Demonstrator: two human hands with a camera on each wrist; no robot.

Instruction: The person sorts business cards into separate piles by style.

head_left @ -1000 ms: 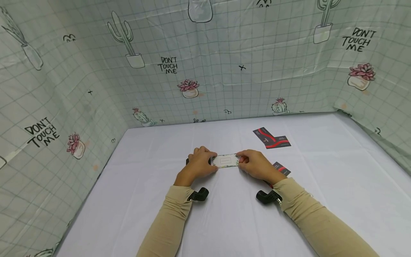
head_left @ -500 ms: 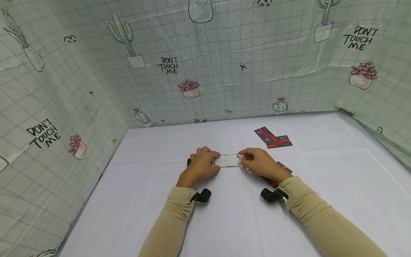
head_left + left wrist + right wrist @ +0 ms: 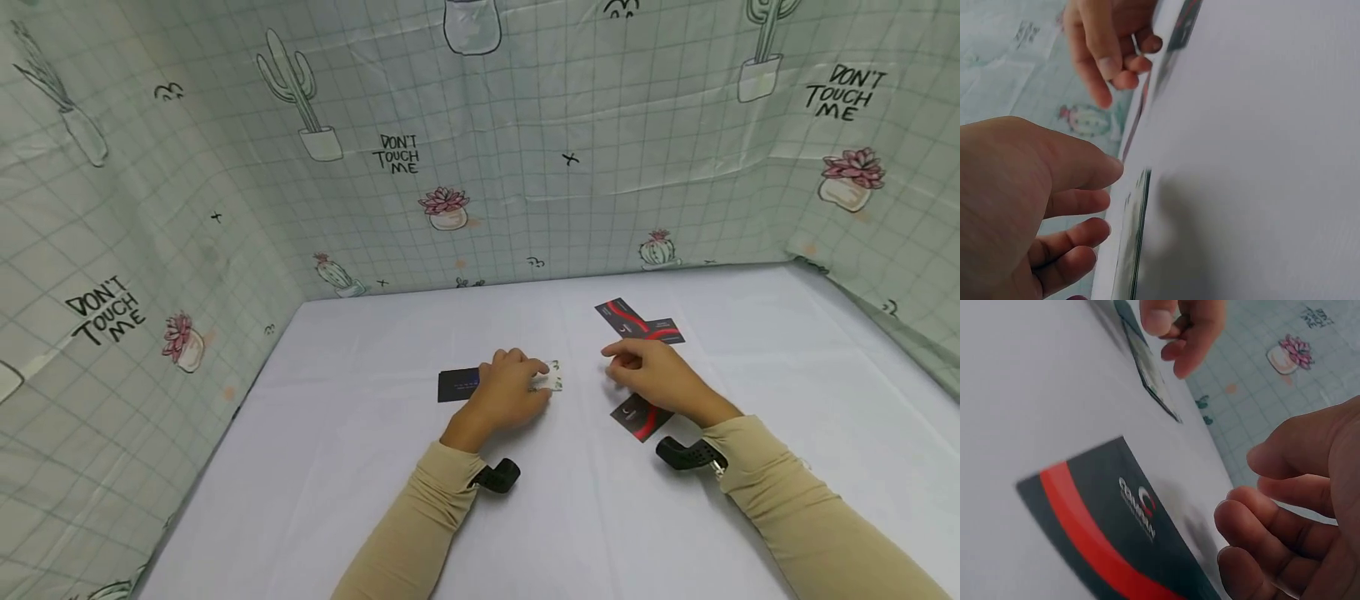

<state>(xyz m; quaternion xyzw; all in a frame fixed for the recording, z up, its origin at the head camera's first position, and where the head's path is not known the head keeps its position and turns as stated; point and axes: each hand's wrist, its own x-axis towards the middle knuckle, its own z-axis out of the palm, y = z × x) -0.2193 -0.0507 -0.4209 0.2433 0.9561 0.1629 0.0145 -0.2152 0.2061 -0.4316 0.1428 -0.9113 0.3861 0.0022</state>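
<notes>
A white card with a leafy border lies mid-table, partly hidden beneath my left hand. That hand hovers just over it, fingers loosely bent and apart; in the left wrist view the white card stack shows a gap from the fingertips. A dark card sticks out to the left of the same hand. My right hand is raised off the table, holding nothing, its fingers loosely curled. Below it is a black business card with a red stripe, seen large as the black-and-red card in the right wrist view.
Two more black-and-red cards overlap towards the back right, one a slanted card, the other a level card partly behind my right hand. A white cloth covers the table. A cactus-print curtain rises behind and at both sides.
Both hands have come off the ends of the white card. My right hand has moved right, over the black-and-red cards; my left has shifted right, uncovering the dark card.
</notes>
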